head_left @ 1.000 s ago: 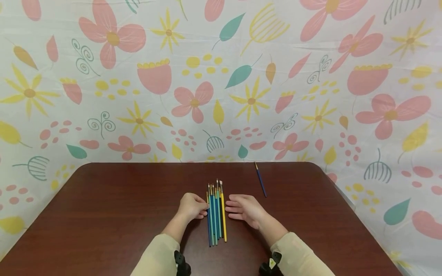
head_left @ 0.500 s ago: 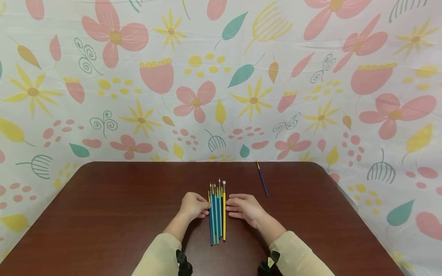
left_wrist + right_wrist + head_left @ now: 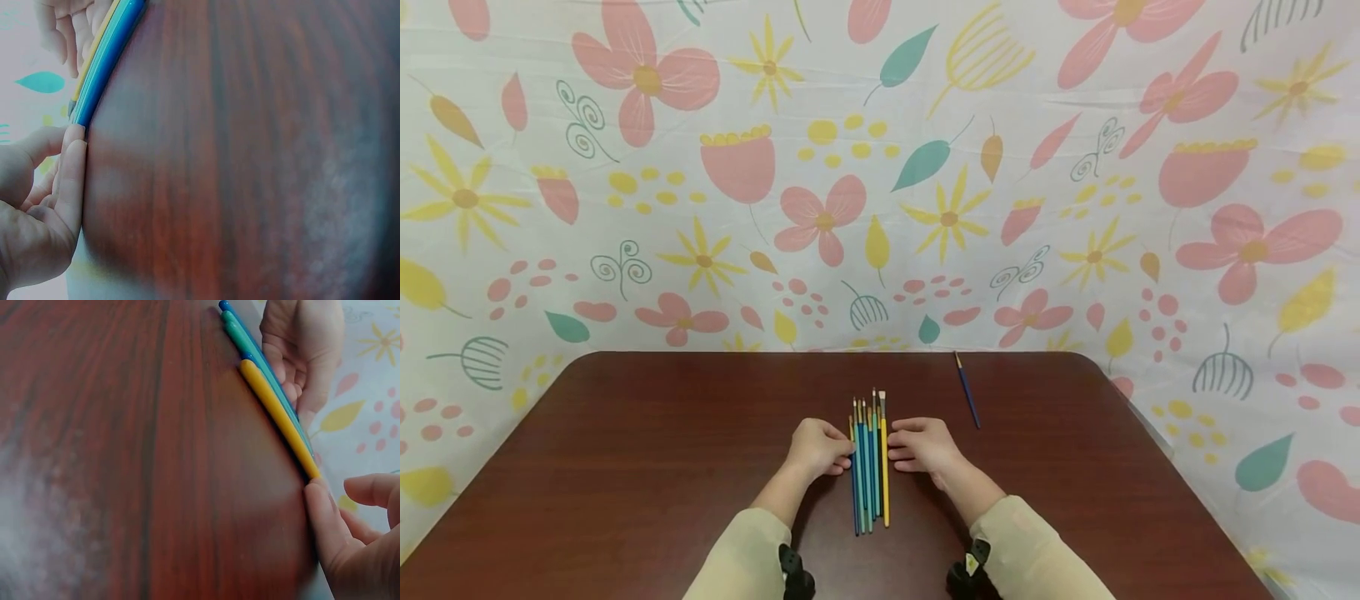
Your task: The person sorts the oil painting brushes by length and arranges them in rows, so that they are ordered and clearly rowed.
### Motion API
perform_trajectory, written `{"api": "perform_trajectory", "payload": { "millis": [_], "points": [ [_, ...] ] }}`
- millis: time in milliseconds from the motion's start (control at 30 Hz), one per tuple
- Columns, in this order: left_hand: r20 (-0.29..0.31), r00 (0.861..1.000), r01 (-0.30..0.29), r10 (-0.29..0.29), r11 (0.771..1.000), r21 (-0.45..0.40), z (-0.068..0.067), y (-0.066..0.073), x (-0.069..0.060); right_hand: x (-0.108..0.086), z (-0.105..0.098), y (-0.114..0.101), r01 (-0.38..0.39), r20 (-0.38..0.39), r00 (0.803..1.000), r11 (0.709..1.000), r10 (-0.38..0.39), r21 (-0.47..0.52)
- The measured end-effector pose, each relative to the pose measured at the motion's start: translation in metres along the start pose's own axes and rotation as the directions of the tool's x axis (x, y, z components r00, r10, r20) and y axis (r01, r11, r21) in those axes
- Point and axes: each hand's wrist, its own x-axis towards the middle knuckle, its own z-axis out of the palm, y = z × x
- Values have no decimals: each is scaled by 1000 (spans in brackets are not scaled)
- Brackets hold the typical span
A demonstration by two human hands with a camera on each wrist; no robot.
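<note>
Several blue, teal and green paintbrushes (image 3: 867, 467) lie side by side on the table, bristles toward the far edge, with a yellow brush (image 3: 885, 475) on their right side. My left hand (image 3: 817, 447) touches the left side of the bundle with its fingertips. My right hand (image 3: 928, 450) is at the right side, its fingers relaxed and against the yellow brush. In the right wrist view the fingertips of my right hand (image 3: 356, 537) meet the yellow brush (image 3: 281, 419). In the left wrist view my left hand (image 3: 44, 200) reaches the blue brush (image 3: 109, 59).
A single blue brush (image 3: 967, 390) lies apart, near the far edge of the brown table (image 3: 662, 467), right of the bundle. Behind the table hangs a white cloth (image 3: 820, 100) with flowers and leaves.
My right hand has moved slightly left, up to the yellow brush, which now stands straighter and closer to the others. My left hand has stayed at the bundle's left side.
</note>
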Motion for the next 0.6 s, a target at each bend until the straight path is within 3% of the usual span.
{"api": "perform_trajectory", "payload": {
  "millis": [600],
  "points": [
    [5,1000,9,-9,1000,3,0,0,0,8,12,0,13,-103,994,992,-27,-125]
  ]
}}
